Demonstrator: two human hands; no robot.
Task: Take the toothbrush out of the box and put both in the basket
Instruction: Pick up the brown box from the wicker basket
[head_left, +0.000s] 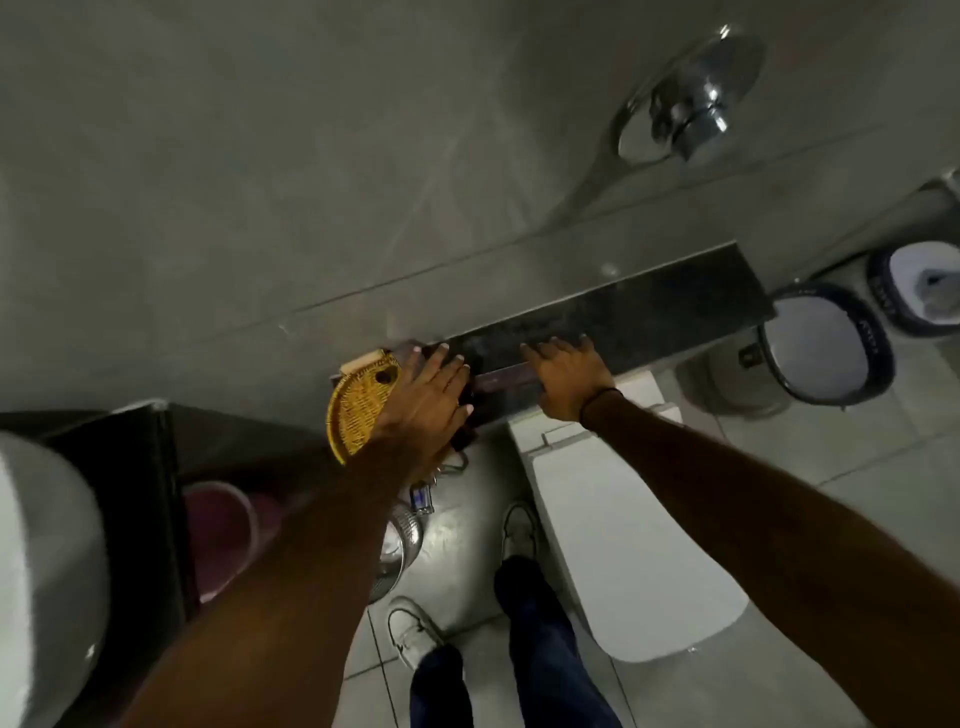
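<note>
A long dark purplish toothbrush box (505, 378) lies along the front edge of a dark stone shelf (675, 296). My left hand (428, 397) covers its left end, with fingers over the top and thumb at the front. My right hand (566, 379) holds its right end, fingers stretched over the shelf and thumb against the box front. A yellow wicker basket (356, 410) sits at the shelf's left end, touching my left hand and partly hidden by my wrist. The toothbrush itself is out of sight.
A white toilet with its lid down (623, 530) stands below the shelf, and a chrome flush plate (691, 98) is on the wall above. A round bin (826, 348) and a toilet roll holder (922, 286) are at the right. A white basin (41, 571), a pink bucket (218, 530) and a steel bin (397, 545) are at the left.
</note>
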